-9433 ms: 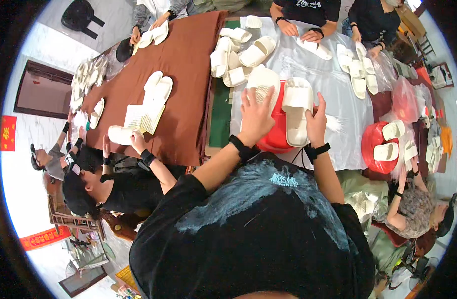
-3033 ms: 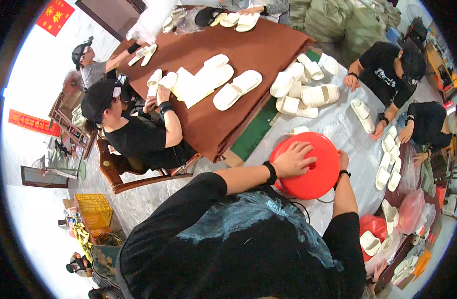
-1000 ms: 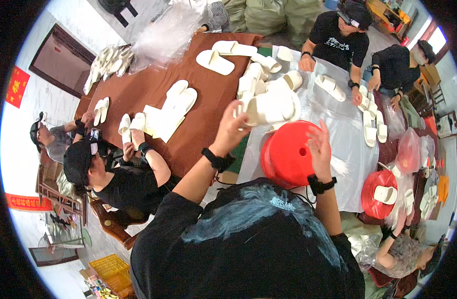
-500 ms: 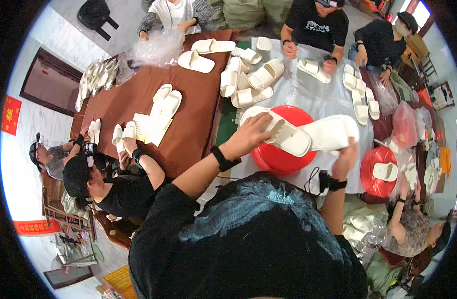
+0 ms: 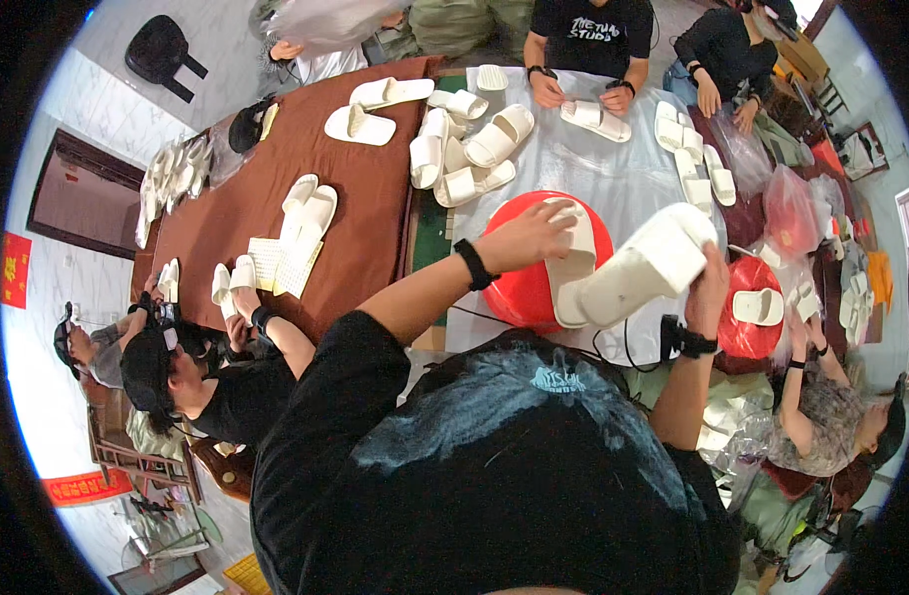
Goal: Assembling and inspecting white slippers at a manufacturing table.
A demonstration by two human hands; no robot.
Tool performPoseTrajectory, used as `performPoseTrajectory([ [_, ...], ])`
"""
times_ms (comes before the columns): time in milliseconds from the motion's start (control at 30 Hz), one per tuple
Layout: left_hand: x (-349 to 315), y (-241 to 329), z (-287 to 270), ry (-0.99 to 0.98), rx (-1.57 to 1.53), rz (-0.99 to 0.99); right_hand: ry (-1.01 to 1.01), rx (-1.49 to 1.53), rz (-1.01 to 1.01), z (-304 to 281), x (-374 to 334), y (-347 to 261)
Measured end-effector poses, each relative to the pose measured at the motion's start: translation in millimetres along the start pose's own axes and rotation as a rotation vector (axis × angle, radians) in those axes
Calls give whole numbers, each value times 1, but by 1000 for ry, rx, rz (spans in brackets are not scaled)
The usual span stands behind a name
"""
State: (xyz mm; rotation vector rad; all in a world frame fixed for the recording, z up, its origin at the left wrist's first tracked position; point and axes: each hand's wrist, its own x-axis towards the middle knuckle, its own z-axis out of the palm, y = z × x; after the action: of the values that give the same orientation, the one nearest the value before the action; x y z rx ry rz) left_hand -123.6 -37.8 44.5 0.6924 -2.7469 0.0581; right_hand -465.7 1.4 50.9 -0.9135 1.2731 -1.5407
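Note:
My left hand (image 5: 536, 236) grips one white slide slipper (image 5: 576, 260) near its toe end, fingers bent over it. In my right hand (image 5: 710, 288) is a second white slipper (image 5: 628, 283), held along its side by the broad toe end and tilted. The heel ends of the two overlap, the right-hand slipper lying over the other. Both are above a round red stool-like object (image 5: 514, 288) on the plastic-covered table (image 5: 633, 174). My left fingertips are partly hidden behind the slipper.
Several white slippers (image 5: 499, 137) lie in a pile beyond the red object. A brown-covered table (image 5: 365, 223) on the left bears slippers and paper sheets (image 5: 294, 270). Another red round piece (image 5: 750, 337) with a slipper stands at right. Co-workers sit and stand around.
The left-hand slipper has swung from slanted to nearly upright. The right-hand slipper has tilted, its heel now coming over the other's. At the far left, a person's clear plastic has been lifted off the table.

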Motion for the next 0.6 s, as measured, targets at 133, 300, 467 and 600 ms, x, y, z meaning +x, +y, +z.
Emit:
performPoseTrajectory([
  [133, -22, 14, -32, 94, -610, -414, -286, -132, 24, 62, -2, -4],
  [300, -58, 46, -37, 233, -1469, -709, -542, -102, 137, 142, -4, 15],
  [467, -83, 64, -8, 344, -1027, -1021, -703, -333, 106, 176, -13, 24],
  [600, -90, 73, -6, 388, -851, -1177, -550, -608, -417, 152, -13, 45],
])
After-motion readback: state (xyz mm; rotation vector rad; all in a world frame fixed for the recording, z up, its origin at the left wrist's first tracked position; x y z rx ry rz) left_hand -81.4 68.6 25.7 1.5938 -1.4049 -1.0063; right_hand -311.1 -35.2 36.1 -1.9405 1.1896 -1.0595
